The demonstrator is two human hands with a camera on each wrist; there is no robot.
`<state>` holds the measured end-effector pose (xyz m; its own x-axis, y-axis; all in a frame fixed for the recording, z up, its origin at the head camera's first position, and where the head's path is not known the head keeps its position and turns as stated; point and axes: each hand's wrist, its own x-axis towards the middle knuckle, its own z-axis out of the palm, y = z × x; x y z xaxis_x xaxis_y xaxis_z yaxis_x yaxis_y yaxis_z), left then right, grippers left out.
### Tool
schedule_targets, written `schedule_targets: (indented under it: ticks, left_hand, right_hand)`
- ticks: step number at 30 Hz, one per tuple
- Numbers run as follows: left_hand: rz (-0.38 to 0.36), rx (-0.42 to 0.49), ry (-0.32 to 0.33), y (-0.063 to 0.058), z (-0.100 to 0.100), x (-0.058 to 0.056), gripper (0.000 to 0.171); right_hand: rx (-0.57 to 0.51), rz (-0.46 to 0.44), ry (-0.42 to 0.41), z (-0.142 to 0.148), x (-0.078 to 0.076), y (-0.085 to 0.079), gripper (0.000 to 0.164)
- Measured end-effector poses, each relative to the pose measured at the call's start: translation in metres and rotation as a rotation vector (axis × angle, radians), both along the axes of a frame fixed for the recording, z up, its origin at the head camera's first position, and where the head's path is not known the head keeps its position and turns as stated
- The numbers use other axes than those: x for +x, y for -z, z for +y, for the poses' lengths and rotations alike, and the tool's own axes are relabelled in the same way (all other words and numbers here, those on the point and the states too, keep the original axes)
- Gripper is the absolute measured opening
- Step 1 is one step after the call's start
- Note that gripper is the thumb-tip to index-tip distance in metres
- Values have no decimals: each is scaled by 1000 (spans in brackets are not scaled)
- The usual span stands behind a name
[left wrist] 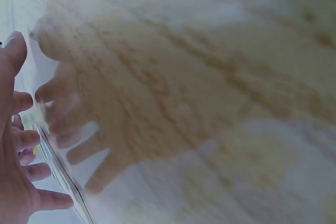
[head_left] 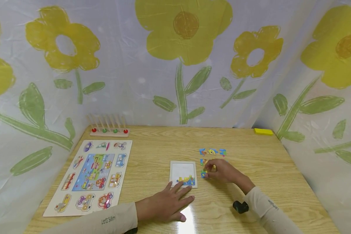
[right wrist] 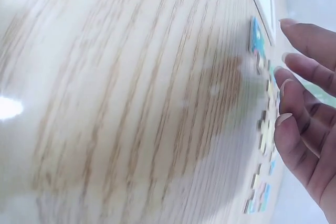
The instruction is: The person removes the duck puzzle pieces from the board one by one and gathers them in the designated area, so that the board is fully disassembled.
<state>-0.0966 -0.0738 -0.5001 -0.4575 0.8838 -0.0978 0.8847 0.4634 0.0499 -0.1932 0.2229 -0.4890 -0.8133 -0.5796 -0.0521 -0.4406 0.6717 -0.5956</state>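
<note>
A small puzzle board (head_left: 182, 165) with a pale tray lies in the middle of the table; joined yellow and blue pieces (head_left: 187, 179) fill part of its bottom. My left hand (head_left: 168, 204) has its fingers spread, fingertips at the board's near edge. Just right of the board lies a blue-green jigsaw piece (head_left: 203, 174). My right hand (head_left: 222, 171) is over it with fingers bent; in the right wrist view, gaps show between the fingertips (right wrist: 286, 120) and the piece (right wrist: 256, 38). More jigsaw pieces (head_left: 213, 151) lie in rows beyond, partly hidden by this hand.
On the left lies a large vehicle puzzle board (head_left: 124, 182). Behind it stands a peg rack (head_left: 109, 132) with red and green beads. A yellow block (head_left: 263, 131) sits at the back right corner. Flowered cloth (head_left: 120, 81) encloses the wooden table (head_left: 152, 143).
</note>
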Motion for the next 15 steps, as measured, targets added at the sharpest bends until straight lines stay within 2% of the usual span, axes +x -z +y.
schedule_targets:
  ticks: [8,15]
  left_hand:
    - [20,16,35,1,9,4,67]
    - [33,-8,51,5,13,4,69]
  right_hand:
    - [2,-35,-28,-12,1,-3,25]
    - [3,-52,-92,-28,1,-7,23]
